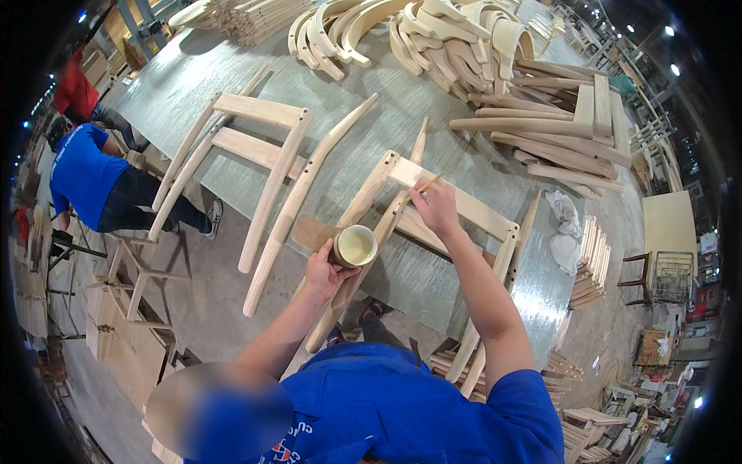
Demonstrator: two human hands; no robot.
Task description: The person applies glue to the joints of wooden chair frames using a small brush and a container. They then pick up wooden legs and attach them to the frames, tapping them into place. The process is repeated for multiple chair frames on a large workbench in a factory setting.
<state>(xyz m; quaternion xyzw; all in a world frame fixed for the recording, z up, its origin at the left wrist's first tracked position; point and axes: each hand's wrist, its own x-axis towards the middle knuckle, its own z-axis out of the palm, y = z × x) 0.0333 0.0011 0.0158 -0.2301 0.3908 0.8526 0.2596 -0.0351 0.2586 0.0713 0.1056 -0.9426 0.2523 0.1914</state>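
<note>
My left hand (325, 272) is wrapped round a small round can (357, 246) with a pale yellow, creamy liquid inside. A thin wooden stick (432, 181) is pinched in my right hand (437, 207). Its lower end is at the holes in a pale wooden chair leg (384, 224), though I cannot tell whether it goes into one. That leg slants toward me, beside a chair frame joined by a wide rail (464, 204). A flat piece of brown wood (312, 232) lies next to the can.
Left of me on the table (348, 166) lie another chair frame (263, 110) and a loose leg (297, 197). Curved parts (456, 39) and stacked legs (533, 124) fill the far side. Crumpled white plastic (564, 232) lies right. A person in blue (89, 170) bends at left.
</note>
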